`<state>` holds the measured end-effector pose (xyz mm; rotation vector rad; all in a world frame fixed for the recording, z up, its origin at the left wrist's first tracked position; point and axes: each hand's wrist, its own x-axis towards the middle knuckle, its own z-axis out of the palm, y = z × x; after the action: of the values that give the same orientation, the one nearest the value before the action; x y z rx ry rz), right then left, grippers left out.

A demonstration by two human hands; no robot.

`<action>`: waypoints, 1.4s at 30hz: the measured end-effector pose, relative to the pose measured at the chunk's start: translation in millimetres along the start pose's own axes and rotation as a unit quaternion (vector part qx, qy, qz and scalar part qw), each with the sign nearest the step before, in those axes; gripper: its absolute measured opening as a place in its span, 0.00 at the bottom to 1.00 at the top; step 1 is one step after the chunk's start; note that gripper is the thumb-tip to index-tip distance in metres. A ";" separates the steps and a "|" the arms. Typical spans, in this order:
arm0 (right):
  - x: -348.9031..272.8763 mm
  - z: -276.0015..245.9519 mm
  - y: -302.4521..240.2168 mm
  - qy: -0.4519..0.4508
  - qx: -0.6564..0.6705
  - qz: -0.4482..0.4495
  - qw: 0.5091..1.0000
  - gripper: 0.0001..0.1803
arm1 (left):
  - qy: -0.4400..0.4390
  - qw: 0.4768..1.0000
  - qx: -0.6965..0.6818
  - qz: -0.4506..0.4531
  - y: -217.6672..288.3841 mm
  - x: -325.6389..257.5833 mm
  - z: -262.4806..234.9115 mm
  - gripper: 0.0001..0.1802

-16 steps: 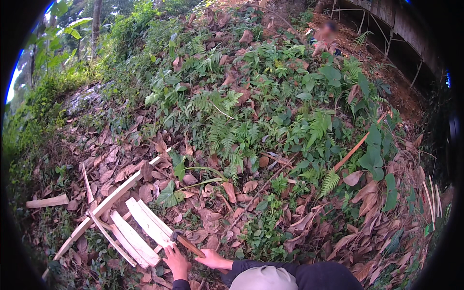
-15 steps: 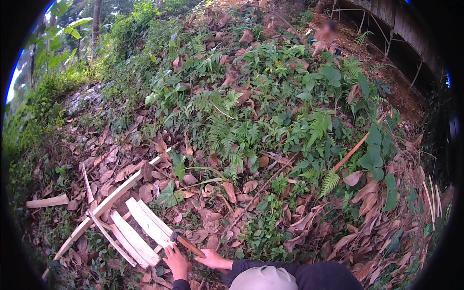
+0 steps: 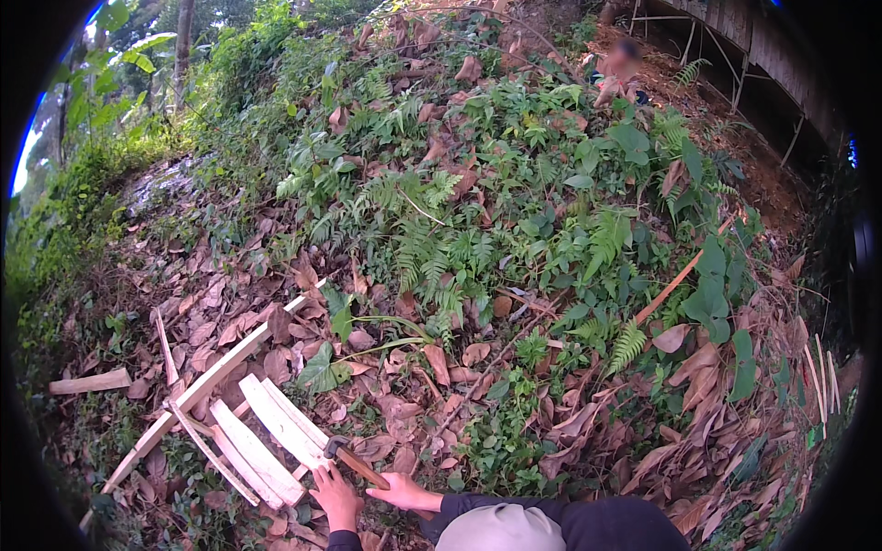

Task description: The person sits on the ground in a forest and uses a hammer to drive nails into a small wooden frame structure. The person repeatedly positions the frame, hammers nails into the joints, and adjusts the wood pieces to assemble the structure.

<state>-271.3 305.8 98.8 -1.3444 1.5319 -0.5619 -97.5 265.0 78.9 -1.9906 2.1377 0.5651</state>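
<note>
Low in the view, my right hand is closed round the wooden handle of a hammer. The dark metal head rests at the near end of a pale wooden slat. Just left of the handle, my left hand lies with fingers stretched out against that same end of the slat. Whether anything small is under its fingertips cannot be seen. More pale slats lie alongside to the left, their far ends near a long wooden pole that slants across the leaf-strewn ground.
A short wood piece lies at the far left. Ferns and dry leaves cover the slope ahead. A reddish stick leans at right, near thin pale sticks. Another person is uphill, beside a raised wooden structure.
</note>
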 end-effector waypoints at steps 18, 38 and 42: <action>-2.4 -11.1 -48.2 -0.047 0.143 0.012 0.989 0.26 | 0.034 0.999 -0.004 0.006 -6.1 7.0 21.2 0.56; -0.3 6.8 -8.0 -0.030 0.005 0.052 0.998 0.27 | 0.006 1.000 -0.008 0.007 -10.2 3.3 11.2 0.62; -0.3 9.4 6.9 -0.026 0.016 0.024 0.999 0.26 | 0.003 1.000 -0.009 0.008 -3.2 -2.0 3.3 0.60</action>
<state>-266.4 310.4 89.3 -1.2854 1.5036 -0.5154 -94.6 268.0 76.1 -1.9893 2.1617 0.5822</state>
